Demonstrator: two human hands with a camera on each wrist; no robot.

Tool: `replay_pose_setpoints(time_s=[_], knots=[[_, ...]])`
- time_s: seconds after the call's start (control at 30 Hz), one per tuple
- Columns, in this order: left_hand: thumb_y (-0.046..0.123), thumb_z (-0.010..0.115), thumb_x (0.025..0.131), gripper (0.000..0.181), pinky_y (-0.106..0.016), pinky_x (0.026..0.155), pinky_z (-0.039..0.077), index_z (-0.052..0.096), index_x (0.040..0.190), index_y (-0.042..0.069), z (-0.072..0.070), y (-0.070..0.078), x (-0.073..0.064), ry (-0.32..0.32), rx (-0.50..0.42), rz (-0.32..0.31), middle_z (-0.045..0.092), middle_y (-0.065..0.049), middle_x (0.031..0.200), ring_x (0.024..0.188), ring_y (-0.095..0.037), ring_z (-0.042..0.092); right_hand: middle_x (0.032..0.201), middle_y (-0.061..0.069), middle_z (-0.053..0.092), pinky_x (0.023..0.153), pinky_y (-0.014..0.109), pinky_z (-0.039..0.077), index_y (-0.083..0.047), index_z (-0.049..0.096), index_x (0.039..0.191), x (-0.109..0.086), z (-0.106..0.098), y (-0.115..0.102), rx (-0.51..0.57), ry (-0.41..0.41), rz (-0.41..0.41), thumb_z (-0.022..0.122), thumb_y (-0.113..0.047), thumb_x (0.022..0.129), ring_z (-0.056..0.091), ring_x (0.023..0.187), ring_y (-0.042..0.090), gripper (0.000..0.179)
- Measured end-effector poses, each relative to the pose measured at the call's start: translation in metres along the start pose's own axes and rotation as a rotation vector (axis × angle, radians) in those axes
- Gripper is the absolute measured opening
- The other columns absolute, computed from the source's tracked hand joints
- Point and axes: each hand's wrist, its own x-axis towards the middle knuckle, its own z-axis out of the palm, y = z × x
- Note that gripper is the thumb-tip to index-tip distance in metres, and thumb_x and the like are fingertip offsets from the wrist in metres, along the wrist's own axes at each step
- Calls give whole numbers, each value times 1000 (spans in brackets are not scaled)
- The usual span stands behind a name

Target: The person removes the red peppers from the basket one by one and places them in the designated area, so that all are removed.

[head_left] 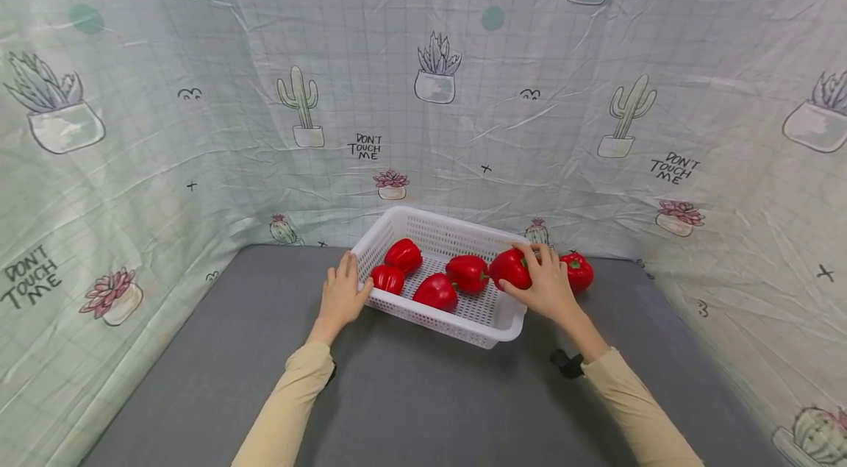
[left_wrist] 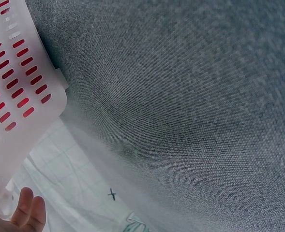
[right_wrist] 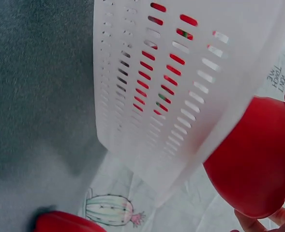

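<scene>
A white plastic basket (head_left: 423, 317) with slotted walls stands on the grey table, several red bell peppers (head_left: 435, 293) lying in it. My right hand (head_left: 545, 283) grips another red bell pepper (head_left: 509, 270) over the basket's right end. In the right wrist view that held pepper (right_wrist: 258, 159) shows just past the basket rim, with fingertips round it. My left hand (head_left: 342, 292) rests at the basket's left rim, fingers extended along it. Only a few fingers of the left hand (left_wrist: 30, 212) show beside the basket wall in the left wrist view.
One more red bell pepper (head_left: 578, 273) sits on the table right of the basket, partly behind my right hand. A cactus-print cloth (head_left: 437, 158) hangs close behind the basket and along both sides. Grey cloth covers the table (head_left: 423, 408).
</scene>
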Motion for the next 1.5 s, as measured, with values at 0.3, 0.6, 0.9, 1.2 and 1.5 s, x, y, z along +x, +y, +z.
replay_pose_setpoints(time_s=[0.3, 0.6, 0.9, 1.2, 1.5], knots=[[34, 42, 88, 64, -52, 79, 38, 29, 136, -6, -1, 1, -1, -10, -8, -4, 27, -22, 142, 104, -39, 37, 120, 19, 40, 85, 60, 32, -17, 39, 130, -6, -16, 7, -5, 0, 18, 69, -42, 69, 37, 108, 37, 72], [34, 42, 88, 64, -52, 80, 38, 29, 136, -6, -1, 1, -1, -15, -18, -11, 26, -22, 143, 105, -38, 37, 118, 19, 42, 79, 54, 34, -14, 42, 126, -14, -25, 20, -11, 48, 13, 71, -39, 67, 38, 105, 36, 70], [33, 42, 88, 63, -52, 78, 38, 30, 135, -7, -1, 1, -2, -2, -15, 4, 27, -22, 142, 102, -38, 38, 116, 21, 43, 76, 55, 35, -13, 43, 124, -25, -30, 33, -23, 91, 35, 71, -35, 67, 38, 101, 39, 67], [34, 42, 88, 64, -52, 78, 39, 29, 136, -6, -1, 2, -2, 1, -18, 7, 27, -22, 142, 102, -39, 38, 113, 21, 44, 71, 51, 32, -11, 42, 126, -36, -35, 51, -20, 141, 61, 72, -33, 67, 38, 99, 38, 70], [34, 42, 88, 64, -52, 79, 39, 28, 136, -6, -1, 1, -1, -8, -18, 0, 26, -21, 143, 103, -39, 38, 112, 23, 44, 67, 50, 30, -9, 43, 124, -42, -37, 69, -59, 157, 91, 71, -32, 69, 37, 94, 41, 66]])
